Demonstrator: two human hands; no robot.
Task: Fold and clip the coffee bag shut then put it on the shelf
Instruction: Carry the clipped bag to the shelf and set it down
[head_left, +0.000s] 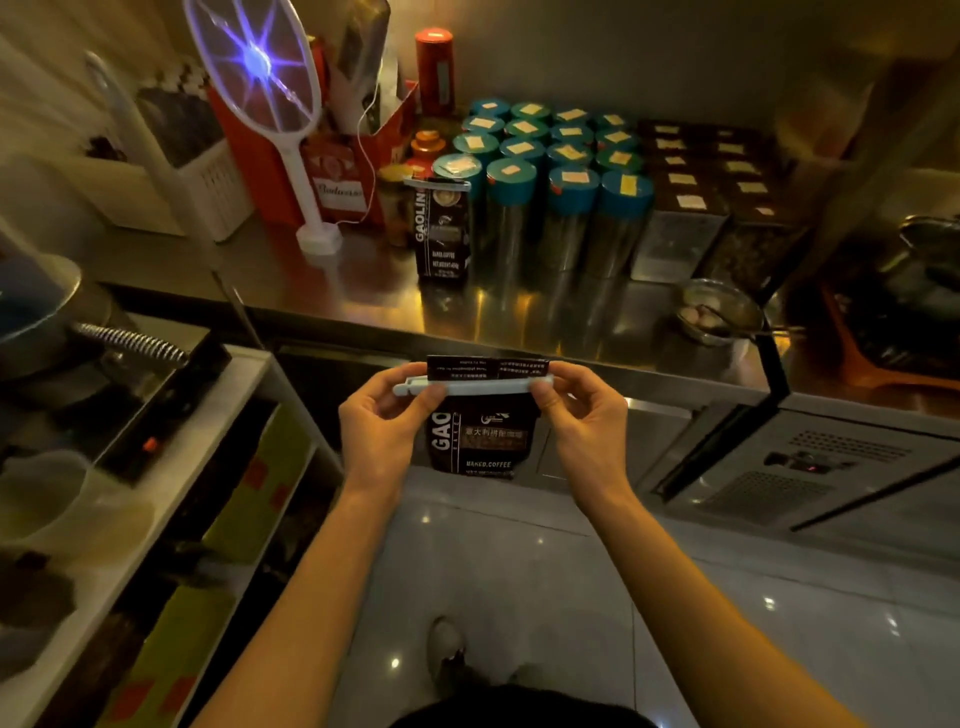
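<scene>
I hold a black coffee bag (483, 441) in the air in front of the steel shelf (363, 296). Its top is folded over, and a pale blue clip (478, 387) lies across the fold. My left hand (384, 421) pinches the clip's left end and the bag's left edge. My right hand (582, 415) pinches the clip's right end with thumb and forefinger. A second black coffee bag (444, 228) of the same kind stands upright on the shelf, clipped at its top.
Several teal-lidded jars (561, 171) and dark boxes (701, 171) fill the back right of the shelf. An electric fly swatter (265, 83) stands left in its base, next to red cartons (337, 171). A small glass bowl (719, 312) sits near the front edge. A white rack (208, 441) stands at my left.
</scene>
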